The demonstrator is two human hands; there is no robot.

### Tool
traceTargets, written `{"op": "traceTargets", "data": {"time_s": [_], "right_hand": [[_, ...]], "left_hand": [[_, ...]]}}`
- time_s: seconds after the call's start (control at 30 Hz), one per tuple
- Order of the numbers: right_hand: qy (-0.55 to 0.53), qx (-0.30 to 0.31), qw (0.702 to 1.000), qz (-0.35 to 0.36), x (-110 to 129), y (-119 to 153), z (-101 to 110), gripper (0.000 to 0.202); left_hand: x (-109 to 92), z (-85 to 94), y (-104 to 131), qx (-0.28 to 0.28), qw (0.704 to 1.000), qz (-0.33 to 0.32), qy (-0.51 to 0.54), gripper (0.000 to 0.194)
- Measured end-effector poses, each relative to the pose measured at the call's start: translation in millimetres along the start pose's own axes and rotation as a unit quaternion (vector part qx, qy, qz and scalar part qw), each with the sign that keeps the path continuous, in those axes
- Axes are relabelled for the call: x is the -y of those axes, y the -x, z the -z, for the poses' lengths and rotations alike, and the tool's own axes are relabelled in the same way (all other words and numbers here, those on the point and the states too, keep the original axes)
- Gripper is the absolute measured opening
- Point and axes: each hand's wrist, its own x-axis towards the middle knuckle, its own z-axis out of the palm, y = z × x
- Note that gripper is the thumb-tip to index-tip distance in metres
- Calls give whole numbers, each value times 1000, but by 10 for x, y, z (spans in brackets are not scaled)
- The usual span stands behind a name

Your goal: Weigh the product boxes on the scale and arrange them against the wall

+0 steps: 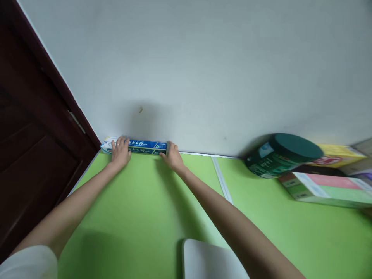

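Note:
A long blue toothpaste box (148,145) with white lettering lies on the green tabletop (136,201), along the foot of the wall. My left hand (120,153) is closed over its left part, fingers on the top and against the front. The right end sits between the thumb and fingers of my right hand (173,156). Past my left hand a white and blue box end (107,145) sticks out near the corner; I cannot tell whether it belongs to the same box.
To the right, a dark green canister (279,155) stands by the wall. Near it are a yellow box (334,155) and a pink and green box (334,188). A white flat object (209,259) lies at the front edge. A dark red door (31,135) borders the left side.

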Motion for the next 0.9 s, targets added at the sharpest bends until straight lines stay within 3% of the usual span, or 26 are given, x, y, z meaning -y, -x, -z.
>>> {"op": "traceTargets", "data": {"time_s": [0.07, 0.17, 0.27, 0.33, 0.43, 0.57, 0.67, 0.77, 0.83, 0.9], "right_hand": [[-7, 23, 999, 23, -9, 255, 163, 62], [-24, 106, 990, 90, -82, 822, 451, 43], [-10, 164, 972, 170, -202, 1428, 781, 18], [1, 195, 960, 199, -313, 1785, 1040, 15], [-49, 244, 954, 165, -537, 2256, 1487, 16], [-193, 291, 934, 75, -923, 2789, 2031, 21], [-273, 297, 915, 21, -1256, 3110, 2279, 30], [-254, 286, 924, 14, -1604, 3337, 2412, 24], [-196, 256, 946, 37, -1841, 3401, 2479, 27], [-143, 179, 972, 50, -2086, 3363, 2549, 37]], "left_hand": [[-287, 81, 187, 22, 997, -64, 44, 46], [-792, 196, 563, 92, 973, -173, 119, 39], [-1307, 362, 925, 172, 921, -288, 200, 27], [-1648, 525, 1111, 227, 874, -357, 239, 20], [-2165, 803, 1320, 289, 819, -418, 267, 16], [-2846, 1036, 1528, 350, 781, -426, 293, 14], [-3315, 1046, 1655, 398, 742, -443, 308, 12], [-3730, 969, 1705, 421, 714, -484, 282, 10], [-3994, 886, 1640, 414, 715, -509, 240, 9], [-4271, 775, 1475, 383, 740, -515, 202, 34]]}}
